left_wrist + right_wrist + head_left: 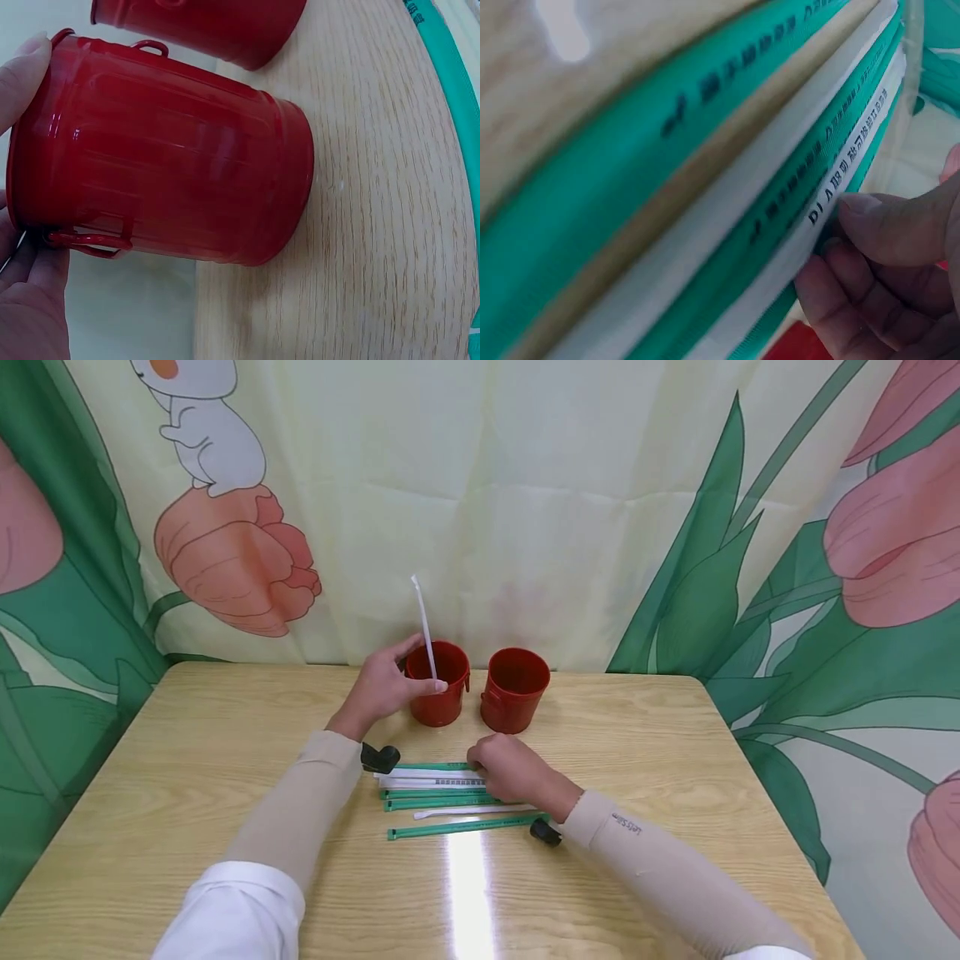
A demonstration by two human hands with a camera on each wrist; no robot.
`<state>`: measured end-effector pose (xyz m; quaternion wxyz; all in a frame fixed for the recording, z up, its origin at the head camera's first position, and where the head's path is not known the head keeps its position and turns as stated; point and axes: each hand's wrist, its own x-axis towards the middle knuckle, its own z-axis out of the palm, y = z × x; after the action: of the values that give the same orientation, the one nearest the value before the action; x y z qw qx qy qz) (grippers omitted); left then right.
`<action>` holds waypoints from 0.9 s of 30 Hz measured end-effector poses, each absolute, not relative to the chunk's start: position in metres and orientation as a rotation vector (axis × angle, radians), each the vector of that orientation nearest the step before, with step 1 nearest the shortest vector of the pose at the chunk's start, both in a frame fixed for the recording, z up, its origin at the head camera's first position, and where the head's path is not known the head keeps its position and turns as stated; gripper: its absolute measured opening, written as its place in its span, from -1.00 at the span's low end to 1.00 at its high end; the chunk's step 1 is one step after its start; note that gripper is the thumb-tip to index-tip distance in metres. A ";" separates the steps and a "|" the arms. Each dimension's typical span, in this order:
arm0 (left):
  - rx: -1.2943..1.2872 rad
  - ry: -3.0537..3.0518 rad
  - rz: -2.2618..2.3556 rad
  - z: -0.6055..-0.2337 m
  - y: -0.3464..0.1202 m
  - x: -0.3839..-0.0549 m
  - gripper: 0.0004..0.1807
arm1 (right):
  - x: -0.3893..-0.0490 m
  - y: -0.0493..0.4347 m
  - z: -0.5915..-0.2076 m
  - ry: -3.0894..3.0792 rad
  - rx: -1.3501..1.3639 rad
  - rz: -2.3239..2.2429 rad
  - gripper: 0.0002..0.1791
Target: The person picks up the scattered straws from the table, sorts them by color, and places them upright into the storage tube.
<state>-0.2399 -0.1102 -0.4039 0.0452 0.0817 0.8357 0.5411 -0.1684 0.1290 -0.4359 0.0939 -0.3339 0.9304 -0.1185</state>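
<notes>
My left hand (380, 687) grips the left red bucket (437, 708) near its rim, thumb at the front and fingers at the far side. Out of that bucket leans a white wrapped straw (422, 610). Lower down, my right hand (517, 768) is over the right ends of a row of wrapped straws. In the right wrist view its thumb and fingertips pinch a white straw (832, 184) with dark print, lying among green straws (780, 184). The nearest green straw (465, 829) lies apart from the others, with a plain white straw (472, 811) just beyond it.
A second red bucket (513, 712) stands upright just right of the first, both near the table's back edge. Behind them hangs a printed curtain (555, 527). The wooden table (637, 735) reaches out on both sides.
</notes>
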 end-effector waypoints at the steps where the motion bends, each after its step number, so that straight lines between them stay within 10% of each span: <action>1: 0.253 2.558 1.648 -0.404 -0.111 -0.240 0.04 | -0.169 0.128 -0.436 2.758 -1.004 -0.311 -0.86; 27: 0.252 2.549 1.636 -0.402 -0.112 -0.240 0.04 | -0.166 0.114 -0.433 2.657 -1.116 0.119 -0.53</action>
<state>-0.2403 -0.1118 -0.4018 0.0513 0.0829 0.8376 0.5375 -0.1659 0.1142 -0.4332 0.1280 -0.3838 0.9136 0.0410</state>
